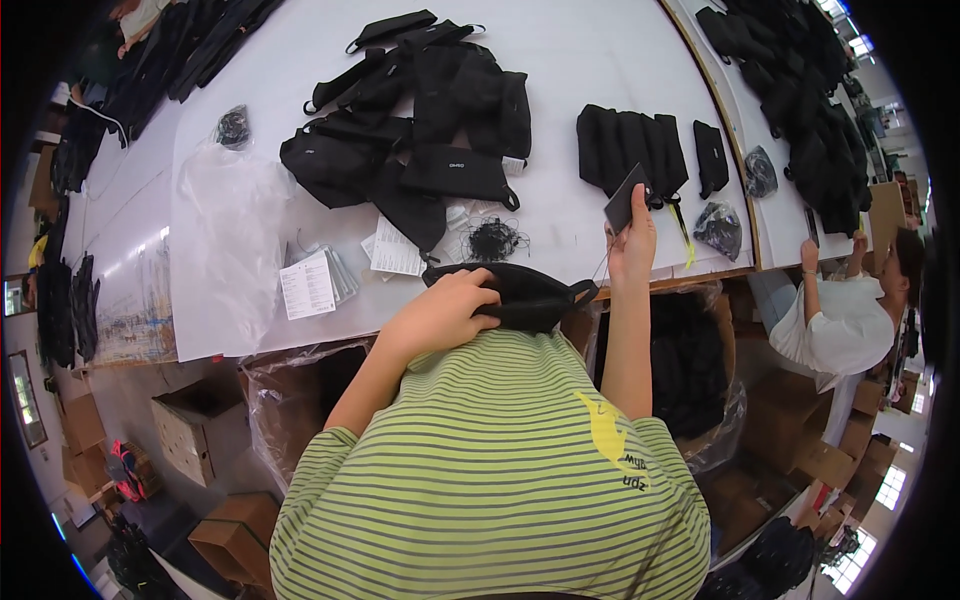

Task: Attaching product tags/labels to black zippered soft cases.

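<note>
L hand [450,308] grips near rim of blk pouch [530,292], fingers curled over opening, prob. to keep mouth spread. Pouch at table [560,50] edge, up vs. striped shirt [480,450]; body likely braces it. R hand [634,238] pinches dk flat tag [622,205], thumb vs. fingers, raised clear of pouch, maybe for a better view; thin cord [603,262] below, can't tell if tied. Cord tangle [493,240] & paper leaflets [308,287] nr pouch, presumably for easy reach. Pouch pile [455,100] farther out; neat pouch row [630,150] to R, apart, prob. avoids mix-up.
</note>
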A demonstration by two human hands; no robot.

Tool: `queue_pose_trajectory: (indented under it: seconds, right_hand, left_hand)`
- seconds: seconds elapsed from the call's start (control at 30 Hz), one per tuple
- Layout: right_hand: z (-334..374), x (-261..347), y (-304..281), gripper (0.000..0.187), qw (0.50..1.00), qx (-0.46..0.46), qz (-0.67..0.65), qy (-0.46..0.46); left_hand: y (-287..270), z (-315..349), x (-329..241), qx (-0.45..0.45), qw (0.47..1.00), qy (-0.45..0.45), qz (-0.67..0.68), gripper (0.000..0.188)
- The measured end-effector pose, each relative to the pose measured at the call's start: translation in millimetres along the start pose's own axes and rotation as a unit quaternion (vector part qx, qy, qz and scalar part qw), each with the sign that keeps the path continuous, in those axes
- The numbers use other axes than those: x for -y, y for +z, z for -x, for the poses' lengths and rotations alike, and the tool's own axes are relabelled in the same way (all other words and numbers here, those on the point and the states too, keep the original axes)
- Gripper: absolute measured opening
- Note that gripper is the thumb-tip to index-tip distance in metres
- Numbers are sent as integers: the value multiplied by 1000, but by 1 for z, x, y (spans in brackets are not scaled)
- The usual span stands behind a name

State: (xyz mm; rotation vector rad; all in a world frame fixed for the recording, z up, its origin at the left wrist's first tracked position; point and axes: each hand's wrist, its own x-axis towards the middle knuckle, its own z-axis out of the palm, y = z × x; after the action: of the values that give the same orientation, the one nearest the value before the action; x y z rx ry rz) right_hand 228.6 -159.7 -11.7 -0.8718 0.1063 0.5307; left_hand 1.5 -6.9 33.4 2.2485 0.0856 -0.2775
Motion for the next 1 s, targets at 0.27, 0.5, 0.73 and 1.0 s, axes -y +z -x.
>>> queue_pose_trajectory:
  seconds: [0.27,0.5,0.73,1.0]
  right_hand:
    - [14,0,36,28,997,-14,70,22]
    - [4,-6,34,32,973,10,215,-83]
    - [48,-3,78,38,606,329,693,-209]
    - [61,-16,75,34,504,468,720,-94]
  left_hand:
    - [3,-1,-6,6,1000,-11,-23,24]
    - [6,2,1,-86,996,8,-20,21]
    - [-3,2,-6,-247,961,45,-115,22]
    - [3,16,3,-280,940,139,-137,23]
